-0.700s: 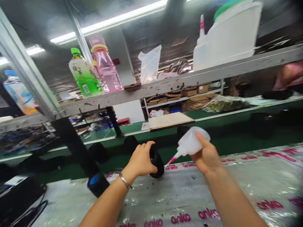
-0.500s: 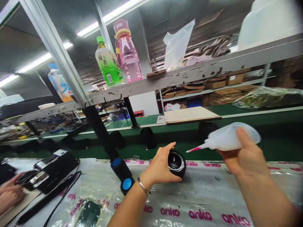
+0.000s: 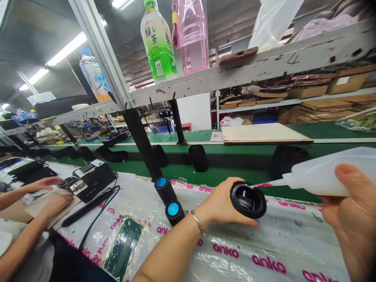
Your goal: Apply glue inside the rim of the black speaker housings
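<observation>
My left hand (image 3: 223,203) grips a black round cylinder part (image 3: 248,200) with its open end turned toward me, held just above the plastic-covered bench (image 3: 235,254). My right hand (image 3: 352,213) squeezes around a white squeeze bottle (image 3: 326,172) lying nearly level. Its thin pink nozzle tip (image 3: 264,184) reaches the upper rim of the black part.
Two black cylinders with blue caps (image 3: 169,199) stand left of my left hand. A phone (image 3: 123,246) lies face down on the bench. Another person's hands (image 3: 49,194) work at far left by a black device (image 3: 91,178). A green conveyor (image 3: 223,172) carries black parts; bottles (image 3: 158,39) stand overhead.
The black part has been lifted and tilted so its open end faces me. The bottle has swung level and its nozzle has come up to the part's rim. My view has shifted left.
</observation>
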The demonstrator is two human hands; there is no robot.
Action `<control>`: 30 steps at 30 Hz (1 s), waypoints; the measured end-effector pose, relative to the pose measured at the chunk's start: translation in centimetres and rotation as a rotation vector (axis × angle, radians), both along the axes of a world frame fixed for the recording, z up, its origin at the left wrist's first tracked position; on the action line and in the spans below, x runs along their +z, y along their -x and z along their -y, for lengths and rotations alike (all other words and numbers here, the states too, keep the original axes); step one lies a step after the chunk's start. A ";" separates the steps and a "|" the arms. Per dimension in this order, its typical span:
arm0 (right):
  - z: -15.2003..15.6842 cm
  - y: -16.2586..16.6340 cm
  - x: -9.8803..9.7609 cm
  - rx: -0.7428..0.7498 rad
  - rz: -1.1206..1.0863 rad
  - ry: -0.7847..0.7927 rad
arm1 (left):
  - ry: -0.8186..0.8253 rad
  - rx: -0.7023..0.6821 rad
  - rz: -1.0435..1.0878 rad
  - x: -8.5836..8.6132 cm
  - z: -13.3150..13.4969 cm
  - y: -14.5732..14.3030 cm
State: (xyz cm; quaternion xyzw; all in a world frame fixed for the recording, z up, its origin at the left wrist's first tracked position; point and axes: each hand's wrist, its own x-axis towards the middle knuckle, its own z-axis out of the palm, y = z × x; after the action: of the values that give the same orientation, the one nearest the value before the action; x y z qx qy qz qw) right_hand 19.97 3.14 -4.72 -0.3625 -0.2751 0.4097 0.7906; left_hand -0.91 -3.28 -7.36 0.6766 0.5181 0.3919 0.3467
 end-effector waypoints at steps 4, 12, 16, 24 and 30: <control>-0.5 -0.3 -0.7 0.004 -0.020 0.027 | -0.012 -0.008 0.001 -0.1 0.0 0.2; -1.1 -0.2 -0.6 -0.075 0.008 0.057 | 0.000 -0.018 -0.005 0.0 0.0 0.2; -0.9 -0.2 -0.1 -0.074 0.028 0.092 | -0.008 -0.022 0.007 0.0 0.0 0.2; -1.2 -1.2 -0.8 -0.071 0.081 0.069 | -0.022 -0.026 0.002 -0.1 0.1 0.2; -1.6 -1.9 -1.2 -0.034 0.098 -0.010 | -0.011 -0.032 -0.005 0.1 0.1 0.3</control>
State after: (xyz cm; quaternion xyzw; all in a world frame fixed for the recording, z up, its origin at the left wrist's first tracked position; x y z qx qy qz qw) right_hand 21.88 4.74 -5.95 -0.3831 -0.3094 0.3764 0.7847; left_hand -1.18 -3.34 -7.30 0.6875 0.5060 0.3875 0.3480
